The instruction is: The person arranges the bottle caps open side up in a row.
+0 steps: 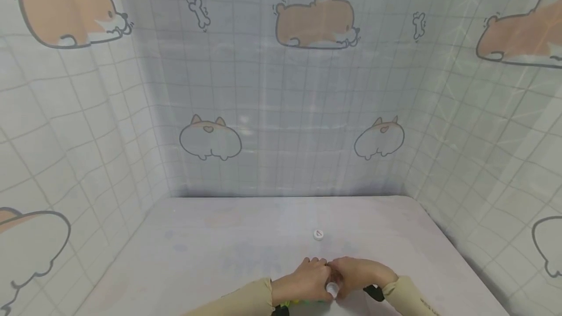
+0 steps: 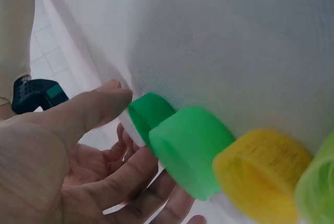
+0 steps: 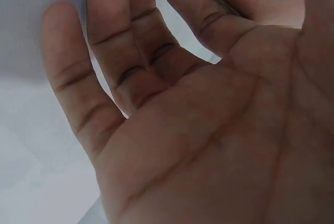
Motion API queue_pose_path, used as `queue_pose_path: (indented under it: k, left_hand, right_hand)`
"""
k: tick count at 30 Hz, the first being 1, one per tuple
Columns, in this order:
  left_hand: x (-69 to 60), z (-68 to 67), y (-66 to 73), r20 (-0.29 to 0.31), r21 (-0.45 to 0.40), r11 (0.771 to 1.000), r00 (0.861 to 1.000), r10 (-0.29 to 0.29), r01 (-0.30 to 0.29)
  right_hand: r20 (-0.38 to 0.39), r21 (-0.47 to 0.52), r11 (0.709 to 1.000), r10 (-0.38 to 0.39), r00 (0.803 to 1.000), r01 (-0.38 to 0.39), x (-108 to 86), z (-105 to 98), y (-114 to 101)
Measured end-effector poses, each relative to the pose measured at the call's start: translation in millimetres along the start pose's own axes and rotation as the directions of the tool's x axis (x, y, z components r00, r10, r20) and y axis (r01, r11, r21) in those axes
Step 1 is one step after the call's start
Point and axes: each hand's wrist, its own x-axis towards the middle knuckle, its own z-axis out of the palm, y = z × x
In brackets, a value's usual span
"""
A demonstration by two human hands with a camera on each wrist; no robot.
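My left hand (image 2: 68,145) has its thumb and fingertips about a white bottle cap (image 2: 134,127), at the end of a row of plastic caps. Beside it in the left wrist view come a dark green cap (image 2: 151,110), a light green cap (image 2: 192,151), a yellow cap (image 2: 261,172) and a lime cap (image 2: 318,187). In the head view, a white round piece (image 1: 332,289) lies between both hands. My right hand (image 1: 357,274) meets the left there. The right wrist view shows its palm and loosely extended fingers (image 3: 112,36); the thumb tip is hidden.
A lone white disc (image 1: 318,234) with a dark red mark lies on the pale covered table (image 1: 197,238), beyond the hands. Patterned curtains (image 1: 281,87) stand behind the table and along both sides.
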Motion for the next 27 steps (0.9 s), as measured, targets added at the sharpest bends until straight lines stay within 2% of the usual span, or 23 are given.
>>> queue_pose_path:
  k: [5,8,11,14,17,21,27]
  left_hand:
    - [0.8,-5.5,-1.9,0.044,-0.069,0.998,0.999,0.002,0.001]
    - [0.9,-11.8,-5.1,0.059,-0.124,0.992,0.998,-0.025,0.032]
    - [0.4,-20.0,-9.9,0.045,-0.162,0.985,0.997,-0.058,0.064]
    - [-0.3,-31.5,-15.4,-0.002,-0.204,0.977,0.998,-0.061,0.059]
    - [-0.1,-43.8,-22.8,-0.048,-0.253,0.966,0.997,-0.067,0.053]
    - [2.8,-55.9,-35.3,-0.099,-0.317,0.947,0.991,-0.090,0.054]
    - [8.9,-62.0,-56.2,-0.130,-0.398,0.915,0.982,-0.135,0.073]
  right_hand:
    - [0.023,0.044,0.999,0.023,0.999,-0.024,-4.3,-5.7,-4.1]
    - [0.010,0.042,0.999,0.020,1.000,-0.020,-8.3,-12.5,-6.2]
    - [-0.028,0.045,0.999,0.006,1.000,-0.005,-9.8,-20.0,-4.7]
    - [-0.092,0.041,0.999,-0.021,0.996,0.025,-8.3,-26.4,0.4]
    - [-0.187,0.009,0.999,-0.047,0.981,0.049,-5.2,-31.8,5.4]
    - [-0.302,-0.045,0.997,-0.071,0.951,0.060,0.0,-39.1,8.9]
    - [-0.371,-0.045,0.996,-0.089,0.924,0.078,8.7,-48.8,11.8]
